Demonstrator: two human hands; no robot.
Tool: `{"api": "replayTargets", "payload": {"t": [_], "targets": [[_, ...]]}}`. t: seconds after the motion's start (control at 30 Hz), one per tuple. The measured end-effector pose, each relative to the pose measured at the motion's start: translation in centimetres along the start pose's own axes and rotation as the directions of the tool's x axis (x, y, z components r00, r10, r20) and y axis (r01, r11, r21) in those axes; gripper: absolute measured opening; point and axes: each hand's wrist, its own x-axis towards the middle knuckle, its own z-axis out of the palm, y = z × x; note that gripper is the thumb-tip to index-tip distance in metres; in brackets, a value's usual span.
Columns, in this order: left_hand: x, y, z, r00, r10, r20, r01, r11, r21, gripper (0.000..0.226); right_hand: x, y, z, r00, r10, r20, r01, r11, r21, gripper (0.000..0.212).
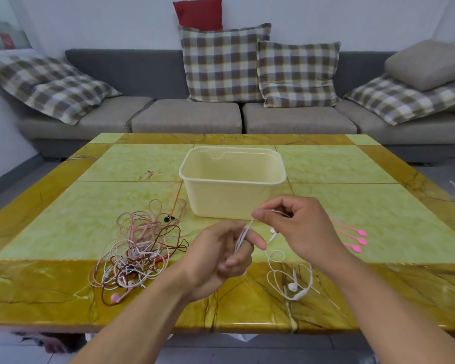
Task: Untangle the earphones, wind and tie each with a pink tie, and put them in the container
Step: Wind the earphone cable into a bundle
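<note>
**White earphone cord wound by hand over a yellow-green table**

Two bare forearms reach in from the near edge of the tiled table (63, 222). On the left hand (221, 254), the white earphone cord (243, 236) runs around the extended fingers while the other fingers curl toward the palm. Just above it, the right hand (297, 227) pinches the same cord between thumb and forefinger, its remaining fingers curled. The cord's loose end trails down to the table's near border, where its loops and white earbuds (293, 286) lie. To the left sits a tangled heap of pink, white and brown earphones (139, 252). Behind the hands stands the cream plastic container (233, 179), open at the top. 3 pink ties (352, 239) lie side by side at the right, partly hidden by the right hand. Beyond the table, a grey sofa (189, 116) carries checked cushions (222, 64).
</note>
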Motion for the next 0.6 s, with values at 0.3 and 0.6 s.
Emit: {"api": "replayTargets", "payload": {"t": [0.3,0.6], "targets": [[0.7,0.4,0.0,0.995,0.102,-0.022,-0.102,0.902,-0.419,0.041,0.1,2.4,2.3,0.955,0.258,0.146,-0.266,0.963,0.036,0.021],[0.9,0.9,-0.8,0.955,0.144,-0.259,-0.240,0.887,-0.393,0.034,-0.4,2.9,2.6,0.927,0.281,0.249,-0.238,0.953,-0.188,0.019]]}}
